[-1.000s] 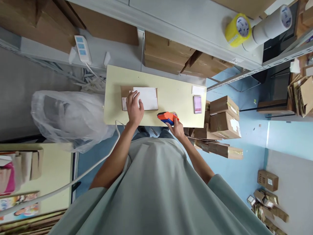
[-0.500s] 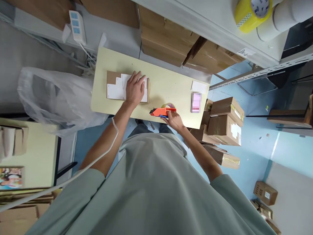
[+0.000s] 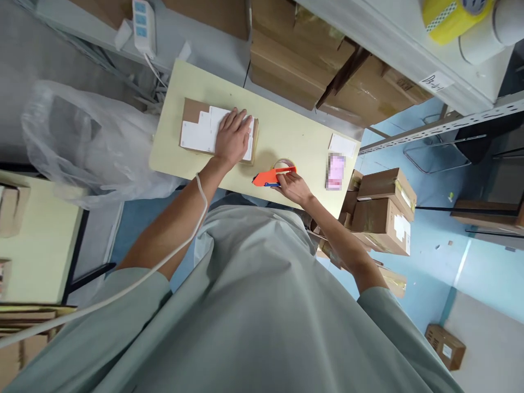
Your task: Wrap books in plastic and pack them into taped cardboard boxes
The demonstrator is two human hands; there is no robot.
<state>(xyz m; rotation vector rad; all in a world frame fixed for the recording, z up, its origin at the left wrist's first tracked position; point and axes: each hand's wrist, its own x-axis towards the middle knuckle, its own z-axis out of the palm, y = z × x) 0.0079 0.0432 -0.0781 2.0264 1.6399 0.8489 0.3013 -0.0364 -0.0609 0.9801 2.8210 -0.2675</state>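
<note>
Resting left hand (image 3: 232, 140), palm down, fingers extended, on white sheets (image 3: 196, 136) atop cardboard box (image 3: 194, 110), near left edge of worktop (image 3: 301, 136). Gripping orange tape dispenser (image 3: 266, 177) in right hand (image 3: 295, 189) by near edge, apart from box. Noted near right edge: white slip (image 3: 341, 144), blurred pink item (image 3: 336, 171).

1. Left hand (image 3: 234, 136): palm down, fingers slightly parted, pointing toward the far edge of the desk (image 3: 301, 123).
2. Left forearm (image 3: 186, 215): slants inward across the near edge.
3. Right hand (image 3: 293, 188): fingers curled in a grip, just inside the near edge.
4. Right forearm (image 3: 338, 234): angles inward beside the near right corner.
</note>
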